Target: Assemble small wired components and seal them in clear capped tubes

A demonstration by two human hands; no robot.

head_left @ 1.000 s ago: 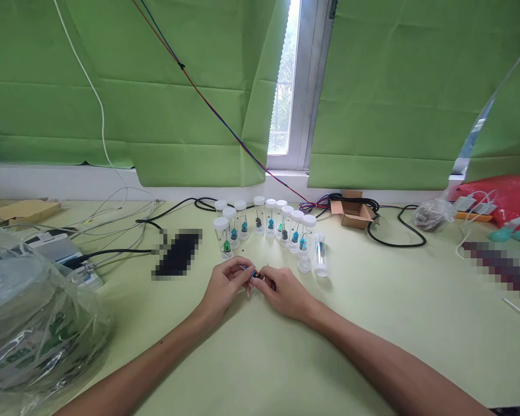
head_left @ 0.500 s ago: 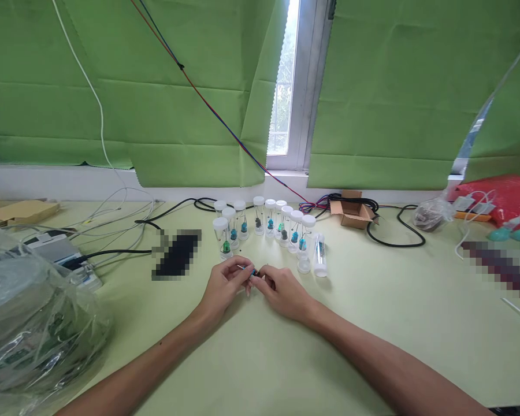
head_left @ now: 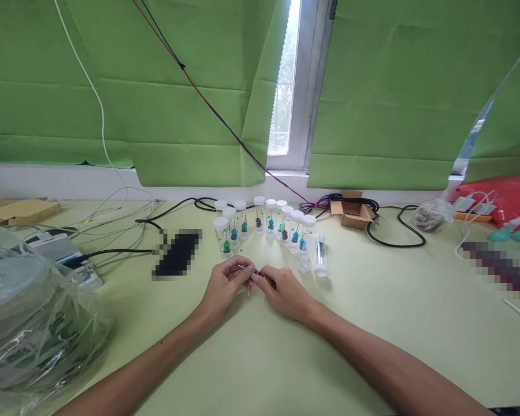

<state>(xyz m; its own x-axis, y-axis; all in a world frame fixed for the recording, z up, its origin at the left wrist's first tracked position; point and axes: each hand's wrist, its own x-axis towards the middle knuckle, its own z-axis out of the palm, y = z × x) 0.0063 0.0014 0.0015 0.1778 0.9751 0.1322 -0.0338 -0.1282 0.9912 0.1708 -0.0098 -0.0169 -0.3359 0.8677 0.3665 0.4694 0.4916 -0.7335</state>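
Observation:
Over the middle of the table, my left hand [head_left: 225, 284] and my right hand [head_left: 285, 293] meet at their fingertips. Between them is a small blue part with a thin metal rod [head_left: 254, 271]. My left thumb and fingers pinch it from one side, while my right thumb and index finger close on its other end. The fingers cover most of the part. Just beyond the hands, several clear tubes with white caps [head_left: 222, 238] stand in an arc, holding small blue, green or dark parts with thin rods. One more clear tube [head_left: 320, 254] lies at the right end.
A plastic-wrapped bulky object [head_left: 39, 329] fills the left front. Behind it sit a grey device [head_left: 54, 254] with cables and a blurred black object [head_left: 177, 254]. An open cardboard box [head_left: 353, 216], black cable [head_left: 398, 245] and red bag [head_left: 502, 199] are along the back right.
Hardly anything differs. The fingers shift very slightly around the small blue part, and the tubes stay where they were.

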